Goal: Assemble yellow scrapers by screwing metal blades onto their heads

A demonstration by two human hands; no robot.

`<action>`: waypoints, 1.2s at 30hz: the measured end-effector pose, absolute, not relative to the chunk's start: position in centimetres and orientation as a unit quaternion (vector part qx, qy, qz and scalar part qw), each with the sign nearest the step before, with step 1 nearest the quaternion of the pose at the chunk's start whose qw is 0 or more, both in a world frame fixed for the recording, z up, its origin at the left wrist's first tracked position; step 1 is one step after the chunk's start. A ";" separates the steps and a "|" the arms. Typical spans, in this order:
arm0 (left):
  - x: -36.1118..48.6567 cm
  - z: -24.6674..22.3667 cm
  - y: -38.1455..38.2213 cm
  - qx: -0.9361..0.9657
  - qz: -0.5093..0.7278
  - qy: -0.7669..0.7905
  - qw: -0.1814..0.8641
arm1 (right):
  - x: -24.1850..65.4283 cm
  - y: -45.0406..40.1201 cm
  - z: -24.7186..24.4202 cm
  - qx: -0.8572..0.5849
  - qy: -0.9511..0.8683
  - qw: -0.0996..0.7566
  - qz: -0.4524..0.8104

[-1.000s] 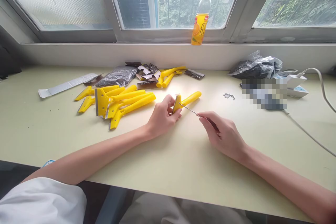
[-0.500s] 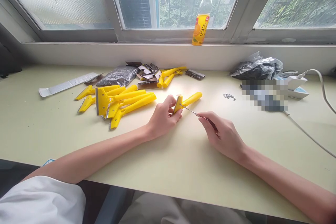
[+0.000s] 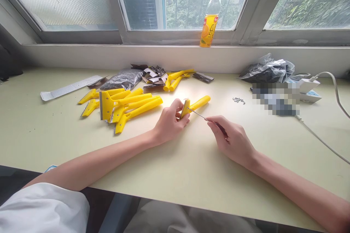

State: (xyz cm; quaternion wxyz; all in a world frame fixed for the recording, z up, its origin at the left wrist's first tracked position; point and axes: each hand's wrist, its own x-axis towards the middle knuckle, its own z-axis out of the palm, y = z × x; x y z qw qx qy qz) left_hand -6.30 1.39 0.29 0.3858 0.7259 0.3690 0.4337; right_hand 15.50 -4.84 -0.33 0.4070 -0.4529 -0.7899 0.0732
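A yellow scraper [image 3: 199, 103] is held by its blade end in my left hand [image 3: 170, 122], thumb and fingers closed around the head, its handle pointing up and to the right. My right hand [image 3: 232, 138] grips a screwdriver [image 3: 199, 115], whose thin metal shaft reaches left to the scraper head. The tip meets the head near a screw spot; most of the screwdriver's handle is hidden in my fingers. To the left of my left hand lies a pile of yellow scrapers [image 3: 136, 111] with metal blades. Small screws [image 3: 238, 100] sit in a little heap on the right.
Along the back of the table [image 3: 175, 174] lie a dark plastic bag [image 3: 123, 79], black-and-white card packets [image 3: 155, 78], yellow handles [image 3: 175, 81] and another bag [image 3: 269, 70]. A white charger [image 3: 308, 85] with a cable is at right. A juice bottle [image 3: 210, 25] stands on the sill.
Almost nothing differs. My right hand and the screwdriver have shifted very slightly; the scraper and my left hand stay in place.
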 end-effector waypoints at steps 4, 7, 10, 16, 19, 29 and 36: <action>-6.3 0.3 1.4 0.726 0.433 0.370 0.386 | 15.5 -4.8 -0.3 -0.455 -0.789 0.406 0.075; -6.3 0.3 1.4 0.725 0.434 0.369 0.386 | 15.5 -4.7 -0.3 -0.458 -0.788 0.405 0.077; -6.3 0.3 1.4 0.726 0.434 0.368 0.387 | 15.5 -4.8 -0.3 -0.458 -0.787 0.405 0.079; -6.3 0.3 1.4 0.727 0.434 0.366 0.386 | 15.5 -4.9 -0.2 -0.458 -0.787 0.404 0.083; -6.3 0.3 1.4 0.727 0.434 0.367 0.387 | 15.5 -4.9 -0.1 -0.458 -0.786 0.405 0.086; -6.4 0.3 1.4 0.727 0.434 0.363 0.390 | 15.7 -4.8 -0.2 -0.471 -0.776 0.402 0.121; -6.3 0.3 1.4 0.722 0.436 0.362 0.398 | 15.7 -4.8 -0.2 -0.478 -0.771 0.401 0.127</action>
